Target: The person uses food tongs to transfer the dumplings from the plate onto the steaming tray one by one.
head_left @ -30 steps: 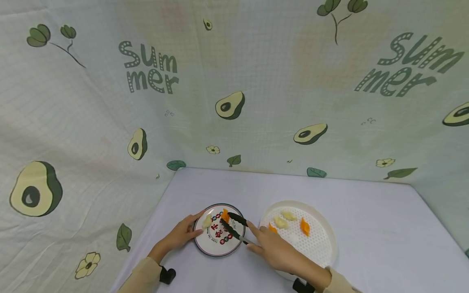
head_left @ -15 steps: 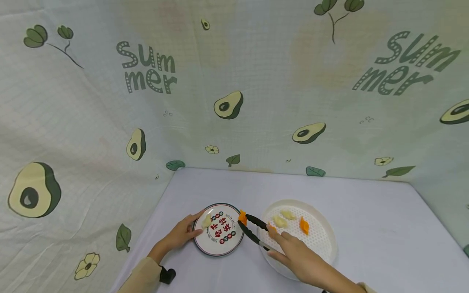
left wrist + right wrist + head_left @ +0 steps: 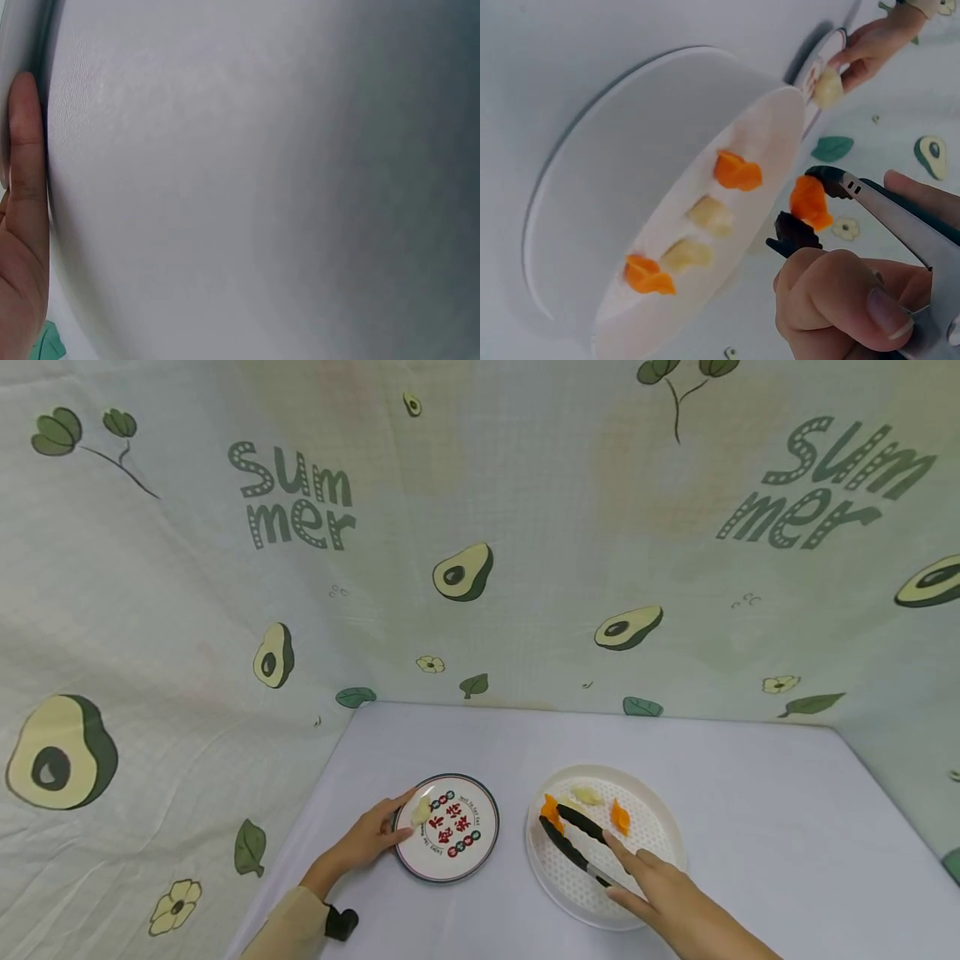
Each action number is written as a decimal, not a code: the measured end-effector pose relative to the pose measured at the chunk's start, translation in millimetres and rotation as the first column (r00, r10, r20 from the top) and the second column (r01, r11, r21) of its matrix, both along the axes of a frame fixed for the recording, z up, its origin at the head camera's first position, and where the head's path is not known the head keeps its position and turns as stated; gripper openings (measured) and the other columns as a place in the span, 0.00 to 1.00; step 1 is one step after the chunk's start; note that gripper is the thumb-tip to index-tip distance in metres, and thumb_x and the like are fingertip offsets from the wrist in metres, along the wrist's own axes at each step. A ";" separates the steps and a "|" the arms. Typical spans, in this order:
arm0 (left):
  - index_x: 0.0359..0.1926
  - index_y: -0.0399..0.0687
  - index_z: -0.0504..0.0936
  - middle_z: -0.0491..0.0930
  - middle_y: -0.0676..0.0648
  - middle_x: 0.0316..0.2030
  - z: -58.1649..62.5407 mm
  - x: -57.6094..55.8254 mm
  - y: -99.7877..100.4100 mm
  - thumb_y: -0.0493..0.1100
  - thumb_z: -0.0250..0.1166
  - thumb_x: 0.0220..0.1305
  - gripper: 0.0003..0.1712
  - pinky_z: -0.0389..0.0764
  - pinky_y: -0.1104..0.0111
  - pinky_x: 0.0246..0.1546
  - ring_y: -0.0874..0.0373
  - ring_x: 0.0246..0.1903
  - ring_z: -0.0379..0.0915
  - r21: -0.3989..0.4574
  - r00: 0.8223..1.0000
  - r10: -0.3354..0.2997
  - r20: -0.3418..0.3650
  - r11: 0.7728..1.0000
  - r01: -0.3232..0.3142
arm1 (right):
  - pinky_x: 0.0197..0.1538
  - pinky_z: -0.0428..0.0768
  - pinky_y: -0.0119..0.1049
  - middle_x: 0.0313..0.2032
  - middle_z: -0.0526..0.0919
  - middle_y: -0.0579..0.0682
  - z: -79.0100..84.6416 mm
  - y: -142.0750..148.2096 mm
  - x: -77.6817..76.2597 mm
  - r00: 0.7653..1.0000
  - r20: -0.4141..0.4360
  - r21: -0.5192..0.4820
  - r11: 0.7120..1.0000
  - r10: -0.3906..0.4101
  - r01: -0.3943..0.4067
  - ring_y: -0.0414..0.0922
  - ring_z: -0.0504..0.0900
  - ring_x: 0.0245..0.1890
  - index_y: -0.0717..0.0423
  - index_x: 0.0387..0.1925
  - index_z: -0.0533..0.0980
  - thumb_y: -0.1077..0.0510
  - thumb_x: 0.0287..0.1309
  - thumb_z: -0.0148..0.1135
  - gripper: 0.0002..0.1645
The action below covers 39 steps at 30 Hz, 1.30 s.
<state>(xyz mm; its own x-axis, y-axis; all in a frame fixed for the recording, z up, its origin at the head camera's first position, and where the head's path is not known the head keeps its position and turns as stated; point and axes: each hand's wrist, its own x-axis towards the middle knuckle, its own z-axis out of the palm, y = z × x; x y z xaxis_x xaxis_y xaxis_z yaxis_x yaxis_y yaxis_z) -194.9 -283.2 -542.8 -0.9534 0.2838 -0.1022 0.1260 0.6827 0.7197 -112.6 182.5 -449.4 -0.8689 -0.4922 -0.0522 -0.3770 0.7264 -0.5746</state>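
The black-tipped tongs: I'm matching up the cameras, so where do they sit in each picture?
Head: the tongs are right of centre in the lower half, in the right hand.
Left wrist: not in it.
Right wrist: the tongs are in the right half, an orange piece between their tips.
Shared landmark: the left hand, low left of centre, at the left edge, and at top right, respectively.

Metal tongs point(image 3: 892, 214) pinching orange piece point(image 3: 810, 204), raised above round white tray point(image 3: 558, 872), red-printed plate point(image 3: 422, 863) nearby
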 end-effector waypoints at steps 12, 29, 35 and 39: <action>0.76 0.51 0.61 0.67 0.49 0.34 -1.5 -0.3 -0.1 0.47 0.65 0.69 0.39 0.68 0.70 0.26 0.60 0.25 0.65 0.004 1.000 0.009 0.012 1.000 -0.009 | 0.44 0.76 0.65 0.46 0.77 0.73 -17.2 30.8 0.5 0.995 0.082 0.066 0.996 -0.065 0.059 0.69 0.79 0.46 0.72 0.70 0.61 0.49 0.66 0.64 0.42; 0.76 0.53 0.61 0.67 0.50 0.34 -2.4 -2.2 -1.1 0.48 0.66 0.68 0.40 0.68 0.69 0.27 0.59 0.27 0.65 0.002 1.000 0.019 0.025 1.000 -0.019 | 0.42 0.76 0.67 0.45 0.77 0.77 -25.7 48.7 -0.3 0.997 0.045 0.105 0.993 -0.065 0.060 0.72 0.78 0.45 0.75 0.68 0.62 0.50 0.65 0.65 0.42; 0.76 0.53 0.61 0.66 0.50 0.34 -2.1 -2.5 -0.4 0.48 0.66 0.68 0.40 0.67 0.69 0.28 0.59 0.28 0.64 0.003 1.000 0.023 0.020 1.000 -0.023 | 0.42 0.75 0.68 0.45 0.77 0.77 -21.1 47.5 -3.2 0.992 0.092 0.143 0.987 -0.088 0.074 0.73 0.78 0.45 0.73 0.68 0.63 0.50 0.65 0.64 0.41; 0.76 0.51 0.61 0.67 0.50 0.34 -1.8 -1.6 -0.8 0.47 0.66 0.68 0.40 0.67 0.69 0.27 0.59 0.27 0.64 0.003 1.000 0.020 0.015 1.000 -0.020 | 0.43 0.74 0.69 0.45 0.75 0.80 -21.8 46.3 -3.9 0.985 0.134 0.184 0.980 -0.106 0.081 0.75 0.77 0.46 0.73 0.67 0.64 0.50 0.64 0.65 0.40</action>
